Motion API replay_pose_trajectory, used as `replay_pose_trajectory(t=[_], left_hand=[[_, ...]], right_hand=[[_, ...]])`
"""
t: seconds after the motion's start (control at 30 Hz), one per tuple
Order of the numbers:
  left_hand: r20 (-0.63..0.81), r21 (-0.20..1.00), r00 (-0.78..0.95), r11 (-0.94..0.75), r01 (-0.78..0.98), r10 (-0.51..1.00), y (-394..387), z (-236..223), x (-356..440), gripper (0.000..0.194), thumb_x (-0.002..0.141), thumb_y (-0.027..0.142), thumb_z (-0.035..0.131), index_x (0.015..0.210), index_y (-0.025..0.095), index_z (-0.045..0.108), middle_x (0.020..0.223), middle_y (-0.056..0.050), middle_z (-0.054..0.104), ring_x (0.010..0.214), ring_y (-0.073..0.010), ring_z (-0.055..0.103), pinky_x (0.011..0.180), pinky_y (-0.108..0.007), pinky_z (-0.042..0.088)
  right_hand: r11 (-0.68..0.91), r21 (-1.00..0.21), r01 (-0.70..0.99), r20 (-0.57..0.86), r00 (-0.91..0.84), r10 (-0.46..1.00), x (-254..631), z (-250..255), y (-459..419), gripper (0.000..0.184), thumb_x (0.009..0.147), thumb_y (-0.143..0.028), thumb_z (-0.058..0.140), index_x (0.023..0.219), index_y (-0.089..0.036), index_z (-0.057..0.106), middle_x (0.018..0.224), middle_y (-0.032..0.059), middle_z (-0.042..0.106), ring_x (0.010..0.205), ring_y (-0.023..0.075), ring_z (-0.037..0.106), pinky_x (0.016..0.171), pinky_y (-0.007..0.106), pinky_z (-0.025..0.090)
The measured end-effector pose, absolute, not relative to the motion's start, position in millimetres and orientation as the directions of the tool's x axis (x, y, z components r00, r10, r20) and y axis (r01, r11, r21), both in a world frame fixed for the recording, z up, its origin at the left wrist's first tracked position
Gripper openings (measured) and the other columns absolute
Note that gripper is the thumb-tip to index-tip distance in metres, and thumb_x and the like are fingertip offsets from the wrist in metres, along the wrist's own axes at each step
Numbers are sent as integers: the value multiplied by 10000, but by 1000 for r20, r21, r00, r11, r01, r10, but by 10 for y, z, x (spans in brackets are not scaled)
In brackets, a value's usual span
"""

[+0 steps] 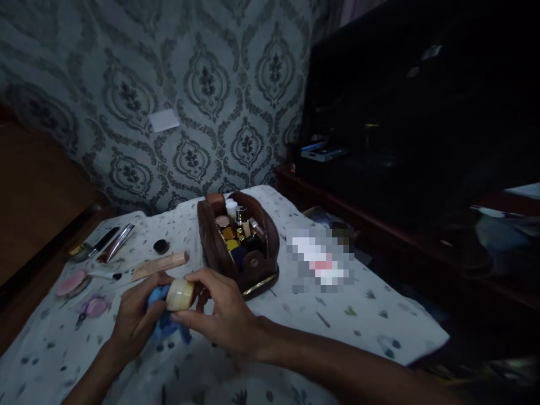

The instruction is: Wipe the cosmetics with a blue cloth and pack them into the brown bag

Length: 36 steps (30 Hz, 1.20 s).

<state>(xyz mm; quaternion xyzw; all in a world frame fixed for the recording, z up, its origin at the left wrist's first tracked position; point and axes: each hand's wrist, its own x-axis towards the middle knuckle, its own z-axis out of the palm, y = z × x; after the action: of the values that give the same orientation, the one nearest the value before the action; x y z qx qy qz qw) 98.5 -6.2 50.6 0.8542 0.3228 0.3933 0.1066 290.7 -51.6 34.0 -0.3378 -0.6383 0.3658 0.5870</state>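
My left hand [135, 318] is closed round a blue cloth [165, 327] low in the middle of the view. My right hand [221, 312] pinches a small cream jar [180, 294] by its side and holds it against the cloth. Just behind both hands stands an open brown cosmetic bag [219, 256] packed with several small bottles and tubes [236, 230]. Everything rests on a white patterned cloth [346, 315] spread over the surface.
To the left lie a beige tube [159, 265], a small black cap [161, 246], pens and brushes [110, 243], a pink compact [71, 283] and a pink item [96, 306]. A blurred packet [320, 260] lies right of the bag. Dark furniture [413, 140] stands at right, a patterned wall [189, 95] behind.
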Motion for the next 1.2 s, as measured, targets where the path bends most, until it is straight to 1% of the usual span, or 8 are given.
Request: replay_pose_trajectory(t=[0.13, 0.27, 0.37, 0.47, 0.6, 0.77, 1.0, 1.2], left_hand=[[590, 336, 550, -799, 499, 591, 93, 796, 1408, 257, 997, 320, 440, 941, 195, 656, 818, -15, 668, 729, -154, 642, 669, -240, 506], [508, 13, 734, -856, 518, 451, 302, 868, 1733, 356, 981, 207, 393, 1242, 240, 634, 1046, -65, 619, 892, -183, 651, 686, -254, 524], [467, -145, 784, -839, 525, 410, 394, 781, 1738, 424, 979, 192, 377, 1320, 295, 605, 1072, -64, 586, 785, -164, 638, 597, -243, 504], [490, -115, 738, -805, 582, 464, 392, 670, 1634, 419, 988, 203, 400, 1357, 297, 572, 1075, -57, 584, 701, -131, 616, 624, -251, 517], [569, -105, 694, -799, 593, 441, 340, 588, 1589, 397, 982, 191, 426, 1338, 264, 585, 1060, -71, 605, 738, -148, 636, 623, -258, 515], [623, -123, 675, -803, 583, 395, 328, 560, 1652, 378, 961, 144, 444, 1286, 230, 617, 1018, -77, 600, 809, -174, 633, 647, -267, 521], [604, -101, 688, -817, 567, 402, 326, 517, 1620, 393, 966, 112, 427, 1326, 197, 563, 1063, -80, 554, 864, -158, 614, 695, -236, 518], [624, -73, 668, -822, 565, 404, 345, 476, 1616, 401, 960, 99, 435, 1325, 205, 563, 1061, -77, 556, 860, -152, 611, 672, -222, 495]], right_hand=[[503, -864, -17, 501, 55, 864, 3362, 575, -502, 341, 761, -337, 776, 1036, -195, 630, 884, 13, 660, 716, 127, 608, 623, 228, 507], [413, -898, -148, 381, 206, 901, 3793, 692, -376, 342, 761, -317, 754, 1048, -196, 612, 963, 39, 703, 884, 171, 671, 756, 280, 556], [387, -903, -188, 336, 253, 907, 4028, 691, -267, 366, 766, -317, 753, 1081, -192, 617, 970, 41, 713, 900, 179, 684, 788, 305, 574], [422, -900, -107, 382, 275, 883, 4181, 665, -153, 364, 775, -290, 749, 1107, -187, 642, 1021, 50, 701, 908, 176, 679, 802, 310, 575], [506, -841, 191, 538, 200, 819, 4279, 711, 57, 360, 804, -227, 725, 1155, -188, 659, 1075, 62, 648, 871, 165, 649, 753, 296, 563], [608, -556, 567, 676, -116, 727, 4221, 943, 399, 333, 849, -151, 675, 1174, -155, 603, 1091, 73, 622, 933, 191, 614, 785, 304, 523], [521, -210, 827, 337, -439, 833, 3913, 1201, 804, 189, 894, -96, 542, 1066, -101, 621, 1113, 144, 641, 932, 244, 637, 762, 332, 484], [316, -312, 896, -18, -338, 941, 3621, 1329, 1159, 251, 735, 10, 629, 949, -84, 721, 1086, 164, 724, 940, 255, 710, 746, 279, 534]])
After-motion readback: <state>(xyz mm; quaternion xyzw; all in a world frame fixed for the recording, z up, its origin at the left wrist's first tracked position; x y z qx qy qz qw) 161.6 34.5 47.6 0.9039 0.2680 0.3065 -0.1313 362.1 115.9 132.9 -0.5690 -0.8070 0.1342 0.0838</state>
